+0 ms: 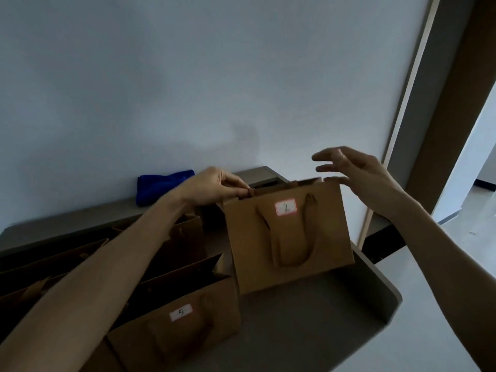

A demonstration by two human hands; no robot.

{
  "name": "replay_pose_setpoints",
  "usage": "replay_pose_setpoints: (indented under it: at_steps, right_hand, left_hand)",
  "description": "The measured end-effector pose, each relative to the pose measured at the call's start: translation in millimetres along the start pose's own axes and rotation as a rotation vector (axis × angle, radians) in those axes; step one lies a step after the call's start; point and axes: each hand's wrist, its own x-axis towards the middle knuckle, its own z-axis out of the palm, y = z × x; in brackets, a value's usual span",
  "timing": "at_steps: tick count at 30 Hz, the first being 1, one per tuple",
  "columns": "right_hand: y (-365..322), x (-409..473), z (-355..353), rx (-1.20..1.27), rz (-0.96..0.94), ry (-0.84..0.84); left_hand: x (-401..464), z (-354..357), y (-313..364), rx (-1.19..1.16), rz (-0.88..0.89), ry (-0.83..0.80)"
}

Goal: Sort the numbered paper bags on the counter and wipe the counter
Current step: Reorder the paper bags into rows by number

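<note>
Left hand pinches bag 2 by its top edge near the worktop right end; right hand spread beside it. Bag 5 waits unsorted, blue cloth unused at the back edge.

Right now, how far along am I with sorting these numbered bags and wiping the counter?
Early, it looks. Your left hand pinches the top edge of the bag labelled 2, while your right hand hovers open beside it. The bag labelled 5 and other bags sit clustered on the left. Wiping isn't started: the blue cloth lies bunched by the wall.
</note>
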Motion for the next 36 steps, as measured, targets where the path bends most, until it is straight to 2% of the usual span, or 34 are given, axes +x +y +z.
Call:
replay_pose_setpoints:
  at_steps: [2,9,15,20,26,36]
  right_hand:
    - [-6,6,0,0.122,0.037,-0.023]
    - [-6,17,30,0.274,0.134,-0.141]
    - [-8,33,68,0.225,0.129,-0.2]
    - [-21,58,132,0.226,0.116,-0.327]
    - [-38,80,223,0.233,0.082,-0.472]
    - [-61,73,337,0.209,0.039,-0.646]
  left_hand:
    - [2,-20,4,-0.039,-0.007,0.061]
    - [-11,-52,5,-0.19,-0.048,0.168]
    - [-40,-78,-1,-0.024,-0.023,0.3]
    - [-91,-118,-16,0.094,-0.113,0.446]
    - [-165,-155,-47,0.116,-0.281,0.587]
    - [-256,-186,-94,0.126,-0.454,0.699]
